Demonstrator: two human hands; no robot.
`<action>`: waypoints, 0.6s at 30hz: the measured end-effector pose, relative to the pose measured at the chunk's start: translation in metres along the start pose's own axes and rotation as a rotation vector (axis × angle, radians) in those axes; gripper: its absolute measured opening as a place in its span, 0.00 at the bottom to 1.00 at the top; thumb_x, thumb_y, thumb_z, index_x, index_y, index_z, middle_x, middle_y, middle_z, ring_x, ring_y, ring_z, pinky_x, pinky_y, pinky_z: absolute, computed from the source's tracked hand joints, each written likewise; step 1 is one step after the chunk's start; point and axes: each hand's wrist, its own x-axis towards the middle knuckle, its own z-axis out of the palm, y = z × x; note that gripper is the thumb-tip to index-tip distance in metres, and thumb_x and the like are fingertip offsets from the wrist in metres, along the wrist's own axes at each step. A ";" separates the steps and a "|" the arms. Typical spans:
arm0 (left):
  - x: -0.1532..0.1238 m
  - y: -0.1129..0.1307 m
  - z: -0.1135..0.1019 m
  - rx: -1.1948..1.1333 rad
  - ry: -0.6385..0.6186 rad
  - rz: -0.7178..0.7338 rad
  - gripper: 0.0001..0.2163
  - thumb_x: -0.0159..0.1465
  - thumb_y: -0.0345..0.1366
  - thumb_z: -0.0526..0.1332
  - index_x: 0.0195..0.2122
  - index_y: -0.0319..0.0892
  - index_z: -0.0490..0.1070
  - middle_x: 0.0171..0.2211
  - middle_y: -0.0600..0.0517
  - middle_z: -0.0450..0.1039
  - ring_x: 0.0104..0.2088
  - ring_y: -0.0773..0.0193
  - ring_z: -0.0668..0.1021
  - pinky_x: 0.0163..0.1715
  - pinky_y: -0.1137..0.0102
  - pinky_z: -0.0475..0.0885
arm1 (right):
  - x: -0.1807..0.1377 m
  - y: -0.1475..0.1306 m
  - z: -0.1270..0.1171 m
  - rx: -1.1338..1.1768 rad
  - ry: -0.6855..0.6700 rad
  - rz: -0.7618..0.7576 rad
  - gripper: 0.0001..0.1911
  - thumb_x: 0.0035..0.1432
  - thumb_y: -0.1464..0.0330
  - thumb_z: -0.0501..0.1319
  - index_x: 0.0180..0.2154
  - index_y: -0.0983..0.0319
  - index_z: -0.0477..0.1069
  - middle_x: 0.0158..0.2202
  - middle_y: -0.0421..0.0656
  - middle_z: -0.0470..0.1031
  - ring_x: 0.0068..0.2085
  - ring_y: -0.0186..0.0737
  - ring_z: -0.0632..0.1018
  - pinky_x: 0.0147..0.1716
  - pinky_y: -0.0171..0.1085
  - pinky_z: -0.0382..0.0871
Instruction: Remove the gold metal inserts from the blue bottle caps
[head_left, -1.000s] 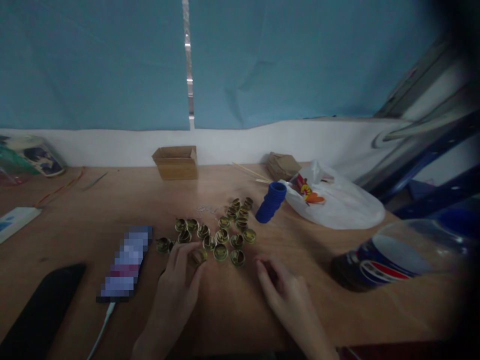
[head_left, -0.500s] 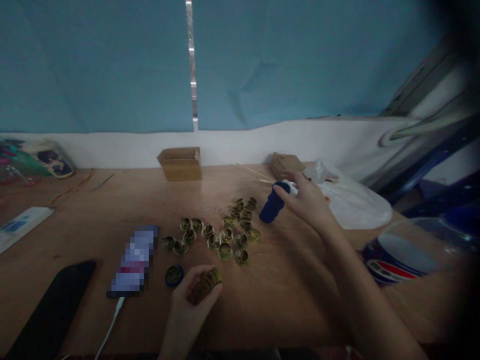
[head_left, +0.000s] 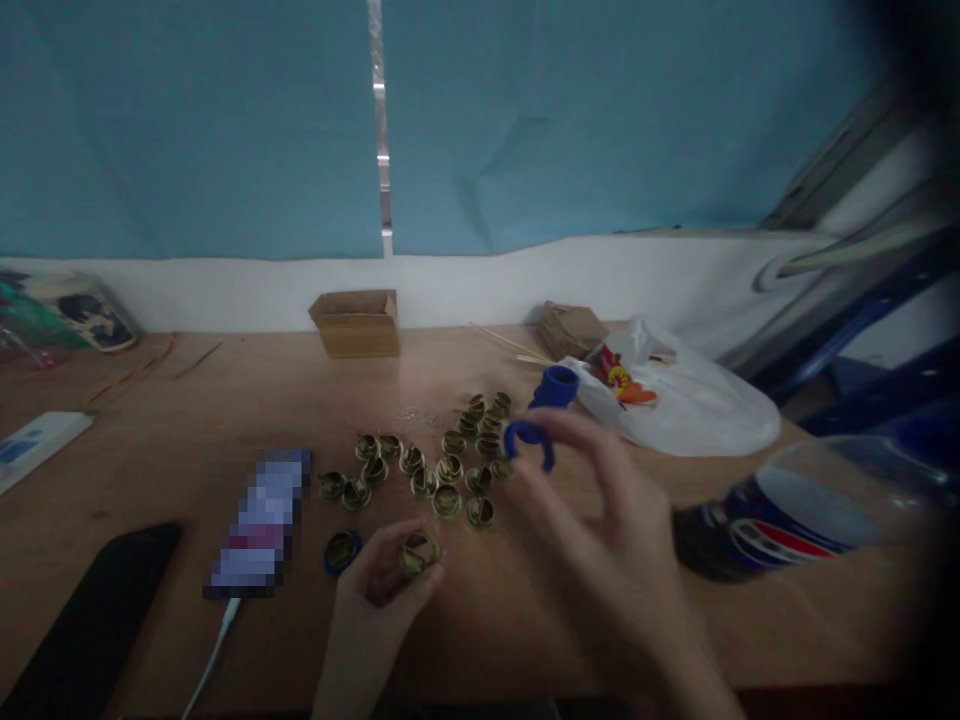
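Between the thumb and fingers of my left hand (head_left: 375, 595) is a round brass-coloured metal piece (head_left: 418, 553), its slotted face turned up. My right hand (head_left: 619, 530) pinches a blue ring (head_left: 529, 433) above the table, to the right of the held piece and apart from it. Behind that hand stands a stack of blue rings (head_left: 555, 390), partly covered by the fingers. Several similar brass-coloured pieces (head_left: 448, 470) lie grouped on the table beyond both hands. One such piece with a blue rim (head_left: 342, 552) rests just left of my left hand.
A phone (head_left: 259, 525) with a white cable and a black flat object (head_left: 97, 620) lie left. Against the wall stand an open cardboard box (head_left: 356, 330) and a smaller brown box (head_left: 571, 328). On the right are a white plastic bag (head_left: 697, 405) and a Pepsi bottle (head_left: 780, 535).
My right hand has come away from the blue stack, moving toward me and left with one ring. My left hand stays nearly in place, the metal piece now tilted with its face up.
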 end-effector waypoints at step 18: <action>-0.012 0.020 -0.015 -0.354 -0.219 -0.302 0.19 0.54 0.33 0.69 0.48 0.44 0.76 0.47 0.41 0.78 0.52 0.47 0.77 0.48 0.60 0.74 | -0.077 -0.016 0.063 0.472 -0.407 0.188 0.27 0.58 0.72 0.64 0.56 0.48 0.62 0.55 0.39 0.70 0.57 0.41 0.70 0.56 0.44 0.66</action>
